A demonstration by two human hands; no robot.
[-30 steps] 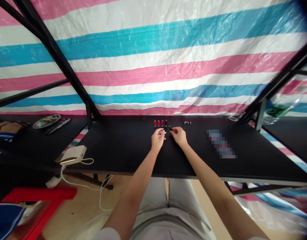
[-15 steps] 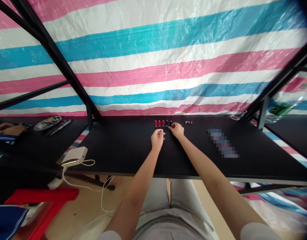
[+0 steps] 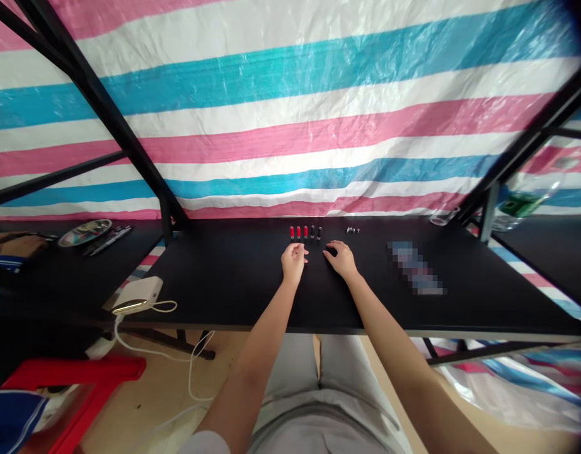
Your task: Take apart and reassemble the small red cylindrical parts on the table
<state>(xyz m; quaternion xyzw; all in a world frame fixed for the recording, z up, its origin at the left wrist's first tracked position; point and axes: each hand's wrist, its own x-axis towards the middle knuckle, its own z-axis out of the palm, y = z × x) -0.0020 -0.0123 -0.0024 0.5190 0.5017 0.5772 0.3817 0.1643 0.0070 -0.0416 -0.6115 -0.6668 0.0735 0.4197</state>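
In a row near the table's back edge stand three small red cylindrical pieces [image 3: 299, 232] and two black ones [image 3: 316, 233]; their exact kind is too small to tell. Just in front of the red pieces, my left hand [image 3: 294, 261] has its fingers curled in, and whether anything is inside cannot be seen. My right hand [image 3: 341, 257] rests on the table in front and to the right of the black pieces, thumb and fingers apart, holding nothing. Several small shiny pieces [image 3: 352, 231] lie further right, beyond that hand.
A blurred-out flat object [image 3: 416, 268] lies on the black table [image 3: 234, 277] at right. A white box with a cable [image 3: 140, 293] sits at the left edge. Black frame bars [image 3: 106, 113] flank a striped sheet [image 3: 290, 126]. A co-worker's hands [image 3: 21, 244] are far left.
My right hand has moved back from the last black piece, slightly right and toward me, and its fingers have parted. The last black piece now stands uncovered. My left hand keeps its pose.
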